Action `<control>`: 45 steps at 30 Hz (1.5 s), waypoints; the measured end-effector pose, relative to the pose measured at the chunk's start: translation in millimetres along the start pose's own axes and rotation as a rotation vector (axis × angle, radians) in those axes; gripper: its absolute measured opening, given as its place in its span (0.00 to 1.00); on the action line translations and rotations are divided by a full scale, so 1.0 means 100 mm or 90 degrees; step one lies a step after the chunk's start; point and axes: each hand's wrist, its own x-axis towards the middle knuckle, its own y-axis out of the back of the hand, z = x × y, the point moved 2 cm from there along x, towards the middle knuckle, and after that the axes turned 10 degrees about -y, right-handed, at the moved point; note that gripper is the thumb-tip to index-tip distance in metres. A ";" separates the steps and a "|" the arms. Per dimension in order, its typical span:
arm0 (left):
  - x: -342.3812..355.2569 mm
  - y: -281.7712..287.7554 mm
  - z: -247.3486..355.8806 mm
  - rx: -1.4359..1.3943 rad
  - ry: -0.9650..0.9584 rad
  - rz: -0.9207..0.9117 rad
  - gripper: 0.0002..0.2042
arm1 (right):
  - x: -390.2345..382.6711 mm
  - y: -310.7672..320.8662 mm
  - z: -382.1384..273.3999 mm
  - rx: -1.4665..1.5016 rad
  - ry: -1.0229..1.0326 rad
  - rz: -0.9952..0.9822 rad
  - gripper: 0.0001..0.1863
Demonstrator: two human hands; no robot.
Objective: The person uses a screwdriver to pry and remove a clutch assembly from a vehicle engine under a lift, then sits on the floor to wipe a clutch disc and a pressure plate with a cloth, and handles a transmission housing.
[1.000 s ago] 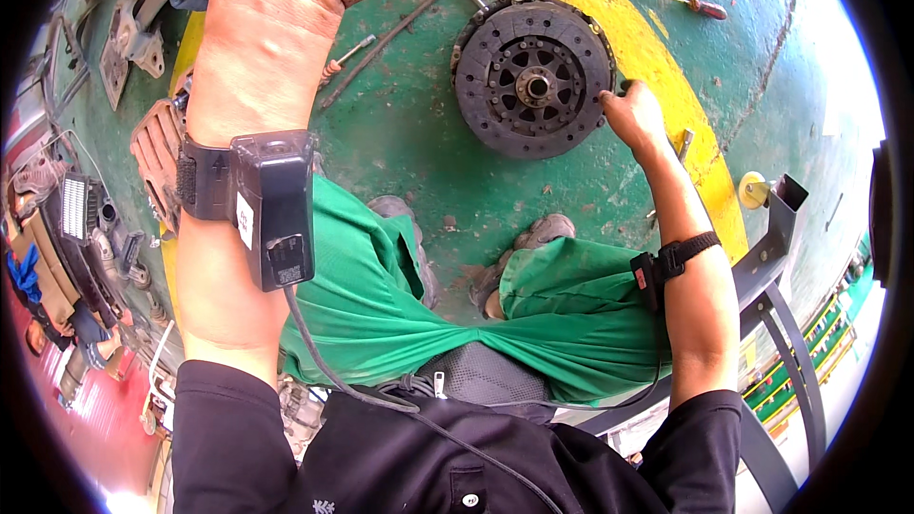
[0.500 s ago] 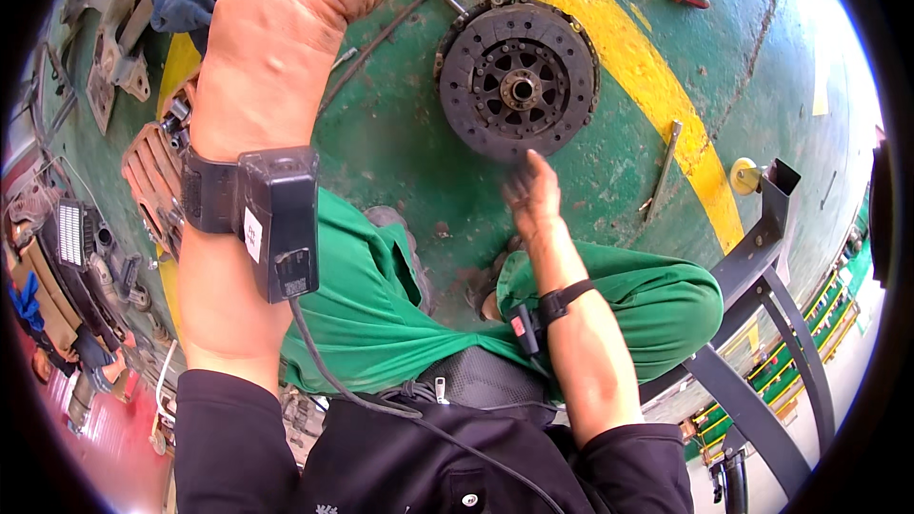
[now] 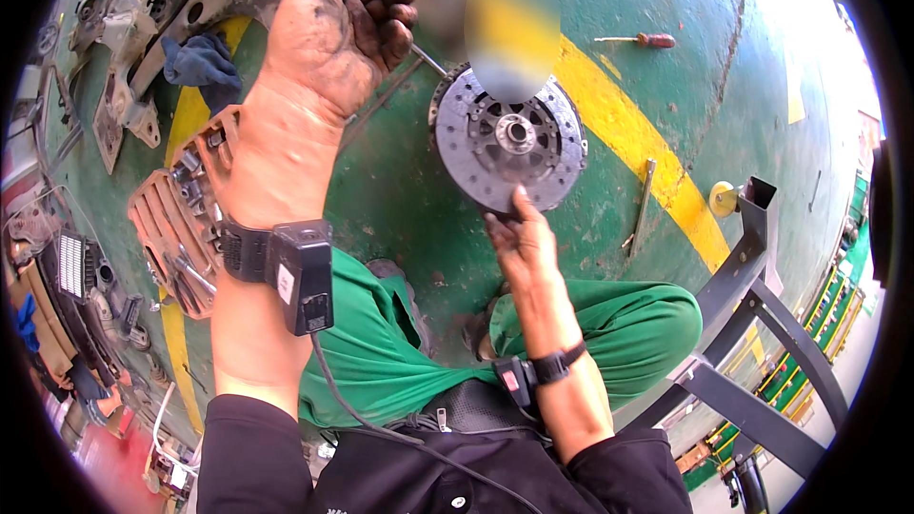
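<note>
My left hand (image 3: 357, 33) is raised at upper centre, palm showing, blackened fingers loosely curled and apart, with nothing visible in them. My right hand (image 3: 516, 238) grips the lower rim of a round grey clutch disc (image 3: 464, 154), thumb on its edge. The disc lies over a dark clutch assembly (image 3: 440, 95), whose bolts show round the edge. A metal bar (image 3: 428, 61) reaches its upper-left side. A smeared yellow and grey oval covers the disc's top; what it is, I cannot make out.
At left lie metal car parts (image 3: 133, 86), a blue rag (image 3: 198, 65) and an orange socket case (image 3: 152, 219). A screwdriver (image 3: 655, 41) and a steel rod (image 3: 640, 209) lie rightward. A dark steel stand (image 3: 752, 228) with a caster is at lower right, near my knee.
My right hand has moved from the disc's right side round to its lower rim. My left hand now shows fully at the top. The disc's face looks paler; a smeared shape appears above it.
</note>
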 end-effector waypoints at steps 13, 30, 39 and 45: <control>0.02 -0.02 0.04 -0.036 0.003 0.071 0.15 | -0.98 -1.14 -1.40 -0.374 0.193 -0.044 0.06; -0.02 0.12 0.09 0.023 0.003 0.144 0.13 | -0.94 -0.87 -1.28 -0.828 0.287 -0.183 0.16; 0.03 0.07 -0.03 0.101 -0.005 0.167 0.11 | -0.78 -0.83 -1.51 -1.013 0.573 -0.122 0.13; 0.00 0.06 -0.06 0.137 0.000 0.171 0.12 | -0.81 -0.81 -1.40 -1.349 0.647 -0.027 0.10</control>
